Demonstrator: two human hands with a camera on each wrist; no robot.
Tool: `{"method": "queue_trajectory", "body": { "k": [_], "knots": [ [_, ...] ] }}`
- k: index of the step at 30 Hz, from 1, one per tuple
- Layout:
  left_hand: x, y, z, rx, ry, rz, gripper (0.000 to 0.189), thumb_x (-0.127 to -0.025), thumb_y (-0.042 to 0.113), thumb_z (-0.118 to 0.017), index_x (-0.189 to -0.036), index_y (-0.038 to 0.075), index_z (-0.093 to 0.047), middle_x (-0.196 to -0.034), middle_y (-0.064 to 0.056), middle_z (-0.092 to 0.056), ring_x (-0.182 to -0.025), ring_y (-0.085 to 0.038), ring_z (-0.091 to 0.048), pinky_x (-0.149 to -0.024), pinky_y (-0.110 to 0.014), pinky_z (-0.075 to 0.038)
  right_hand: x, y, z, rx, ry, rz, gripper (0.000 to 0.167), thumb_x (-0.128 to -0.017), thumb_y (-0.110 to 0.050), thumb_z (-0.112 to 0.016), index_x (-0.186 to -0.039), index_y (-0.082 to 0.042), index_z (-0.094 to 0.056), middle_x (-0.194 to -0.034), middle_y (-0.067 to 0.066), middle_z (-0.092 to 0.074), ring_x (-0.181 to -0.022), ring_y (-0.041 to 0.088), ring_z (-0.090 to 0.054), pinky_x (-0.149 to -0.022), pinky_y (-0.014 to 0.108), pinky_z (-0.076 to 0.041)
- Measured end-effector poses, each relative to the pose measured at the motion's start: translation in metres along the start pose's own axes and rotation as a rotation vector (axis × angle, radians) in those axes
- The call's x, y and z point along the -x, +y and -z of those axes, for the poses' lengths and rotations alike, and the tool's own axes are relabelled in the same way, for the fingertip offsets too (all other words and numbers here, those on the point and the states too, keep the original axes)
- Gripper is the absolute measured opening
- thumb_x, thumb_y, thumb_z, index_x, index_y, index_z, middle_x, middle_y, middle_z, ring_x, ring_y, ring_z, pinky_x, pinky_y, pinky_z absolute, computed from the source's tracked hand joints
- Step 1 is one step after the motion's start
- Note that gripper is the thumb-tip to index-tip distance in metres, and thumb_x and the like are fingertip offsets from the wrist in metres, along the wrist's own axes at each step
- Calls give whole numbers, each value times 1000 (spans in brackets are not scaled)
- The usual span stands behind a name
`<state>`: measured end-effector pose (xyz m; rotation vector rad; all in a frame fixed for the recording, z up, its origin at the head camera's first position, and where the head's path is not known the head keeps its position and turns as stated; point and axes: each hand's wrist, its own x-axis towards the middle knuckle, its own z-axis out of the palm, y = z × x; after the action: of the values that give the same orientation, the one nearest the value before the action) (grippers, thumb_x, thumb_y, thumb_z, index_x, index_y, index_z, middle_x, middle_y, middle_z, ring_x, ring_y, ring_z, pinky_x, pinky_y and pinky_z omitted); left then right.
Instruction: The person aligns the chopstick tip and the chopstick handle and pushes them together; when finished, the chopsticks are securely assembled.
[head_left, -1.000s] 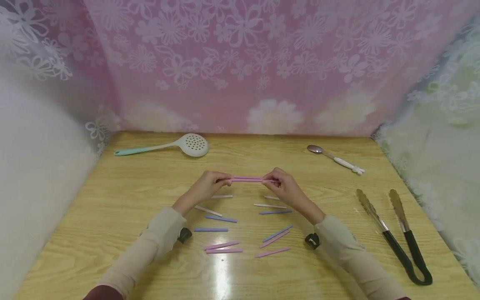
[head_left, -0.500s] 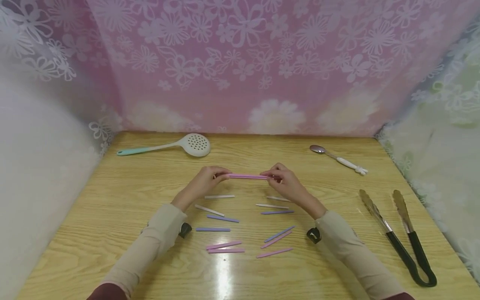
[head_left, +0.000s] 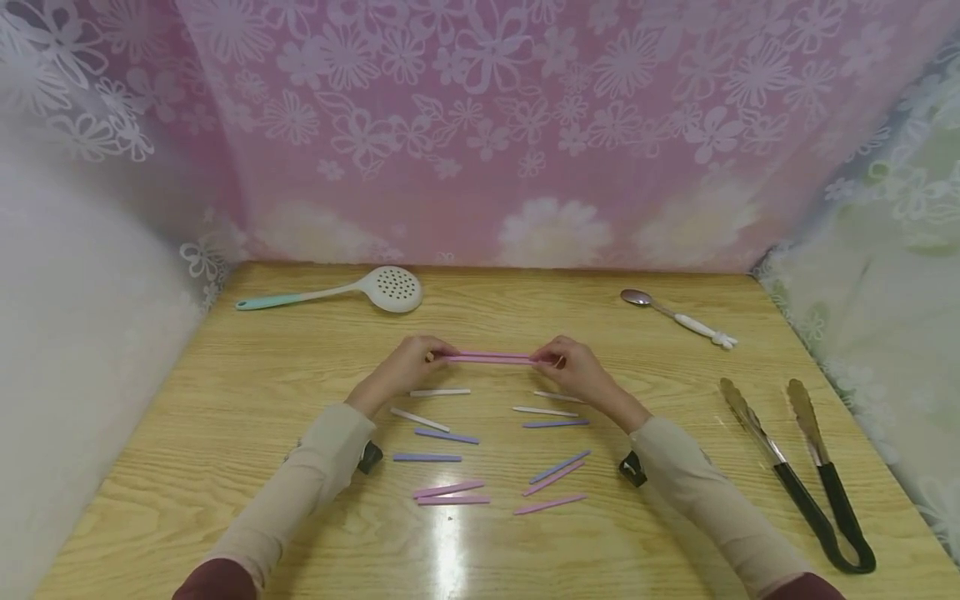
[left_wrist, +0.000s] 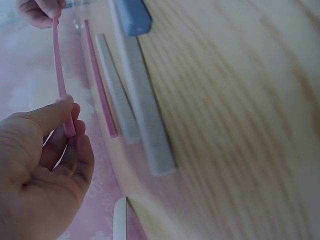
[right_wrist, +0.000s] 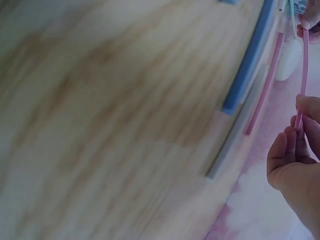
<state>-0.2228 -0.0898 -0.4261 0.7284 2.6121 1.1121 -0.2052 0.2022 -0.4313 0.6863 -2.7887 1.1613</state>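
A thin pink stick (head_left: 491, 362) stretches sideways between both hands. My left hand (head_left: 407, 364) pinches one end of it between thumb and fingers, and my right hand (head_left: 575, 367) pinches the other end. In the left wrist view, the held stick (left_wrist: 59, 65) looks slightly curved and stands clear of the table. Another pink stick (left_wrist: 101, 82) lies on the table just beyond the white ones; the right wrist view shows this lying stick (right_wrist: 266, 82) too. Nearer me, white sticks (head_left: 441, 392), blue sticks (head_left: 427, 457) and more pink sticks (head_left: 550, 505) lie in two columns.
At the back left of the wooden table (head_left: 225, 433) lies a skimmer (head_left: 392, 289) with a green handle. A spoon (head_left: 678, 318) with a white handle lies at the back right. Tongs (head_left: 806, 475) with black handles lie spread at the right. Floral cloth hangs around the table.
Both hands moved slightly away from me with the pink stick, then back nearer. Their fingertips are now a little farther apart along it. The lying sticks keep their places.
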Motion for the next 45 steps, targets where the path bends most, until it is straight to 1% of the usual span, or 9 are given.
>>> {"method": "queue_trajectory", "body": {
  "k": [3,8,10,18,24,31,38,45],
  "knots": [
    [-2,-4,-3,8,-12,6,21,-93,9,-61,-111,2,-68,-108,-12,-68,-95,-20,-61,-84,-33,-52,-1,6,-3,3,-18,-11,9,-85,-1,-69,-93,1,-72,-82,6,-61,-76,16,-55,-67,24,-50],
    [-5,-8,-9,-37,-27,-16,17,-91,5,-63,-106,1,-69,-103,-12,-68,-89,-19,-60,-80,-30,-52,-2,12,-8,34,-65,-26,9,-85,-3,-68,-92,1,-71,-82,7,-62,-75,15,-55,-68,26,-50],
    [-6,-8,-10,-52,-29,-15,17,-90,4,-63,-106,0,-69,-102,-13,-68,-88,-19,-60,-79,-30,-52,-2,13,-9,52,-81,-31,9,-85,-4,-68,-92,2,-71,-83,8,-62,-75,16,-55,-69,27,-50],
    [-7,-8,-12,-92,-36,39,17,-90,1,-62,-105,-4,-68,-96,-13,-67,-89,-21,-62,-82,-32,-52,-4,15,-12,114,-118,-42,8,-87,-4,-66,-90,2,-70,-83,9,-63,-75,17,-56,-68,28,-49],
    [-6,-8,-13,-94,-29,57,17,-91,2,-61,-106,-3,-68,-97,-12,-66,-90,-21,-60,-82,-33,-51,-6,14,-14,141,-110,-45,8,-87,-4,-66,-90,2,-70,-80,8,-61,-72,15,-52,-64,25,-45],
    [-6,-7,-13,-114,-9,46,16,-91,2,-61,-105,-3,-68,-97,-13,-66,-89,-21,-60,-81,-33,-52,-5,12,-13,140,-107,-54,8,-86,-3,-66,-91,2,-70,-79,7,-61,-71,14,-51,-63,24,-44],
    [-8,-7,-12,-125,-5,39,15,-91,1,-61,-104,-4,-68,-95,-13,-65,-86,-20,-59,-79,-32,-52,-6,11,-13,139,-103,-56,9,-86,-4,-66,-91,2,-71,-78,7,-61,-71,14,-51,-63,25,-44],
    [-8,-9,-14,-135,-1,34,15,-91,2,-61,-103,-3,-69,-93,-12,-65,-85,-20,-59,-78,-32,-52,-7,13,-14,131,-94,-39,8,-85,-3,-66,-88,3,-70,-77,7,-60,-70,15,-50,-63,26,-43]
  ]
}}
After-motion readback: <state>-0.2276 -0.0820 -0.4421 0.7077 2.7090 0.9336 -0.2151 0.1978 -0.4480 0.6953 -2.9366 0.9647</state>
